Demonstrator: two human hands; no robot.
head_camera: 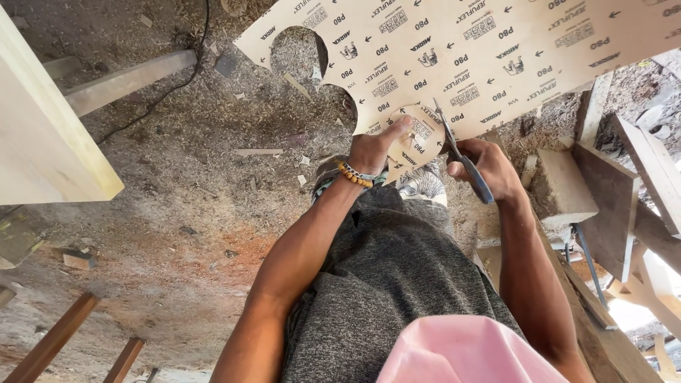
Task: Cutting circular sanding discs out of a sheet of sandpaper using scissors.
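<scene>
Soft, even daylight fills the scene; nothing is dim. The brightest spot is blown out at the lower right, behind the planks (624, 213), where outdoor light breaks in. The pale board (42, 135) at the left edge is nearly overexposed. Shadows are faint and diffuse on the sawdust floor (177, 213). The pink cloth (468, 351) at the bottom is close and soft. The wide lens bends lines at the edges.

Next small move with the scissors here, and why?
Probably another short snip along the curve: the scissors in the right hand sit partway around a disc that is not yet free of the sandpaper sheet, while the left hand pinches that disc.
</scene>
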